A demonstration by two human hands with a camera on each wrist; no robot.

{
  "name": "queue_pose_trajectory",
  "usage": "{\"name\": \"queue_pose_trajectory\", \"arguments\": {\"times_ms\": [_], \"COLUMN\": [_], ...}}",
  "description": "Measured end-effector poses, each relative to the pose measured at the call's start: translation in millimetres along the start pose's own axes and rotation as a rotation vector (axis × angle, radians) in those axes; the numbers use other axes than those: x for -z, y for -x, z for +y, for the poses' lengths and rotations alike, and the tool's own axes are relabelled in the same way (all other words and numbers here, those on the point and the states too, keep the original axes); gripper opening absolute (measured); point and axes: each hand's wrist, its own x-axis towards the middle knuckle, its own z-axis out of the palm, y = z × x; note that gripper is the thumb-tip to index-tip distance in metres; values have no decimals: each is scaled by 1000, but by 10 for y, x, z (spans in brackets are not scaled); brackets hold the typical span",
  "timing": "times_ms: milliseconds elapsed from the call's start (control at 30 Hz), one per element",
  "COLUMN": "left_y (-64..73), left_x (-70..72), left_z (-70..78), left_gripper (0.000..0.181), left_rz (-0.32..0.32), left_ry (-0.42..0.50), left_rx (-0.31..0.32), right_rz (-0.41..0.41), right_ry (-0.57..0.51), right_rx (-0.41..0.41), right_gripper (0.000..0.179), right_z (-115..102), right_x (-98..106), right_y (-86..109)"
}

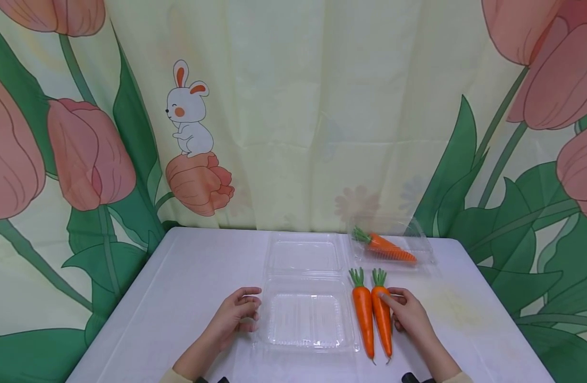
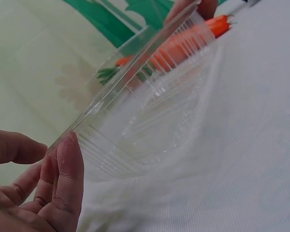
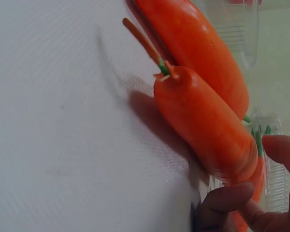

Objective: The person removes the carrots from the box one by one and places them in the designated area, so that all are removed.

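Note:
An open clear plastic clamshell box [image 1: 305, 319] lies on the table, its lid [image 1: 304, 254] folded back away from me. My left hand [image 1: 237, 314] is at the box's left side; in the left wrist view, thumb and forefinger pinch the corner of its rim [image 2: 94, 108]. Two carrots with short green tops lie side by side just right of the box. My right hand [image 1: 408, 309] holds the right carrot [image 1: 382, 319] near its top, thumb above and fingers along its right side. The left carrot [image 1: 363, 316] lies against it, untouched by the hand.
Behind the two carrots stands another clear plastic box [image 1: 420, 244] with a carrot [image 1: 389, 248] inside. A white cloth covers the table [image 1: 202, 266]. A curtain [image 1: 284, 106] printed with tulips and a rabbit hangs at the table's far edge.

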Motion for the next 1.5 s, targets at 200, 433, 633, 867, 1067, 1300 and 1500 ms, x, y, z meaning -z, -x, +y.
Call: {"name": "queue_pose_trajectory", "arguments": {"times_ms": [200, 433, 633, 867, 1067, 1300, 1500], "left_y": [-8, 5, 106, 188, 212, 223, 184], "left_x": [-74, -346, -612, -1033, -1367, -1618, -1714], "left_z": [-13, 78, 243, 300, 156, -41, -61], "left_gripper": [44, 53, 49, 49, 54, 56, 61], "left_rz": [144, 357, 359, 181, 11, -144, -166], "left_ry": [-172, -832, -1111, -1178, -1263, -1302, -1355], "left_rx": [-77, -350, -541, -615, -640, -916, -945], "right_rz": [17, 56, 90, 173, 263, 341, 359], "right_ry": [9, 12, 57, 100, 16, -122, -137], "right_rx": [-1, 50, 70, 102, 66, 16, 49], "right_gripper": [76, 70, 66, 64, 68, 72, 71], "right_z": [-13, -18, -2, 88, 174, 155, 63], "right_x": [23, 48, 104, 299, 480, 819, 990], "right_y": [-14, -14, -32, -84, -208, -394, -545]}}
